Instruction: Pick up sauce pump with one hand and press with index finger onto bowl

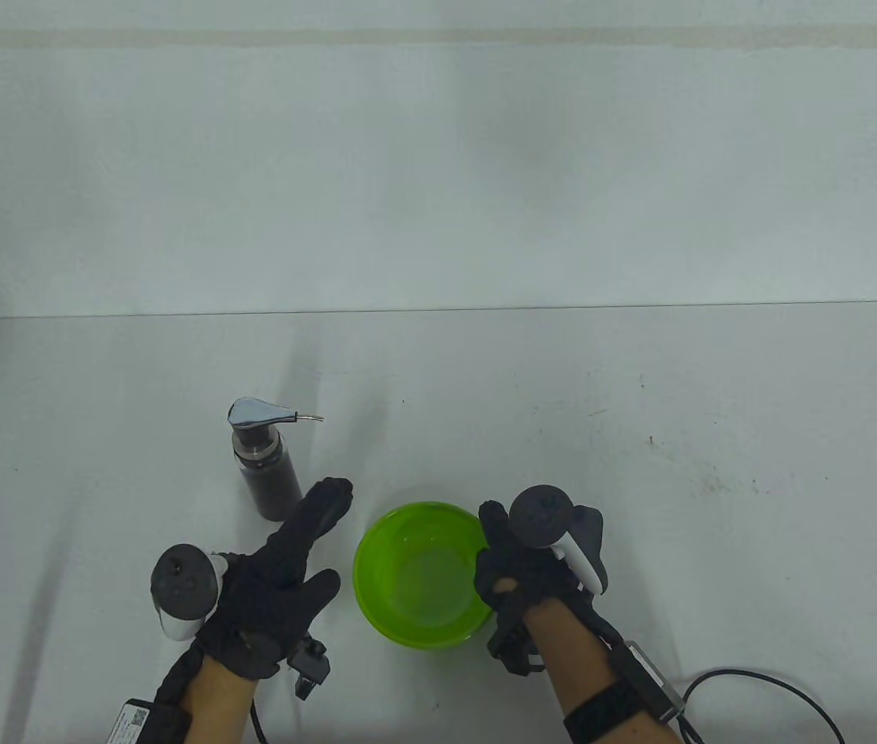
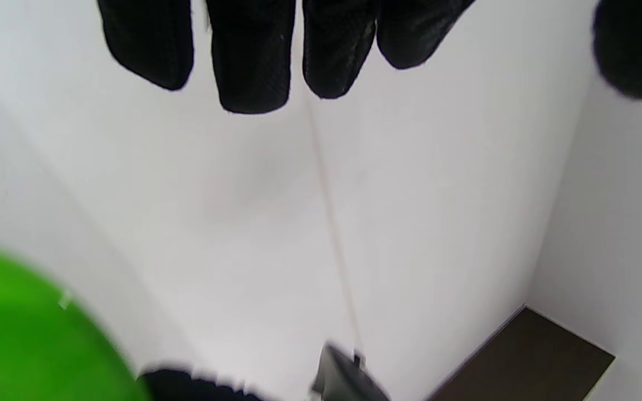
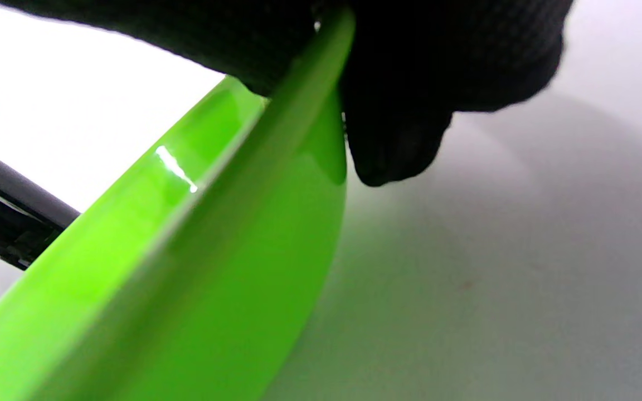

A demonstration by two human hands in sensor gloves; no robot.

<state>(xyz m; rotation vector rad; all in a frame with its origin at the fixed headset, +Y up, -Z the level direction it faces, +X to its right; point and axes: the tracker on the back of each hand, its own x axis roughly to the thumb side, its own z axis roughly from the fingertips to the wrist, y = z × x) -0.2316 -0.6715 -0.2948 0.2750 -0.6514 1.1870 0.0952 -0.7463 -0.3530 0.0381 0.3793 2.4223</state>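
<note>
Sauce pump [image 1: 264, 457] stands free; left hand [image 1: 280, 577] spread, right hand [image 1: 524, 570] pinches bowl [image 1: 415, 573] rim.

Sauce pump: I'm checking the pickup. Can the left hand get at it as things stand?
Probably yes. The left hand is open beside the sauce pump, with nothing between them; the right hand grips the green bowl by its rim.

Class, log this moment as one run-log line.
left hand: open, near sauce pump, not touching | right hand: grips bowl rim | pump: upright on table
</note>
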